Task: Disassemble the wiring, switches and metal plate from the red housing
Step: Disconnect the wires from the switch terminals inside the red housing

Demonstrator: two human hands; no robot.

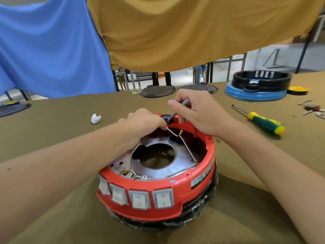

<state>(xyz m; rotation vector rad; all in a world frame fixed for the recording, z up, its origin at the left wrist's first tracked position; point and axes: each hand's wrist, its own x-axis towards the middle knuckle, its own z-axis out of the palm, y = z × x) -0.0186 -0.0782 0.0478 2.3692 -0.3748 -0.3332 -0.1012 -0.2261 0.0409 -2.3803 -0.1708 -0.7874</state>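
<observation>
Switches (139,196), four grey ones, sit in a row on the front of the red housing (175,189), which stands in the middle of the tabletop (52,131). One metal plate (182,155) with a round hole lies inside it. Two hands work at the far rim: the left hand (144,121) pinches a thin wire (173,132), the right hand (197,110) grips a grey tool (177,110) with its tip at the black part there. One green and yellow screwdriver (263,121) lies to the right, one white scrap (95,118) to the left.
</observation>
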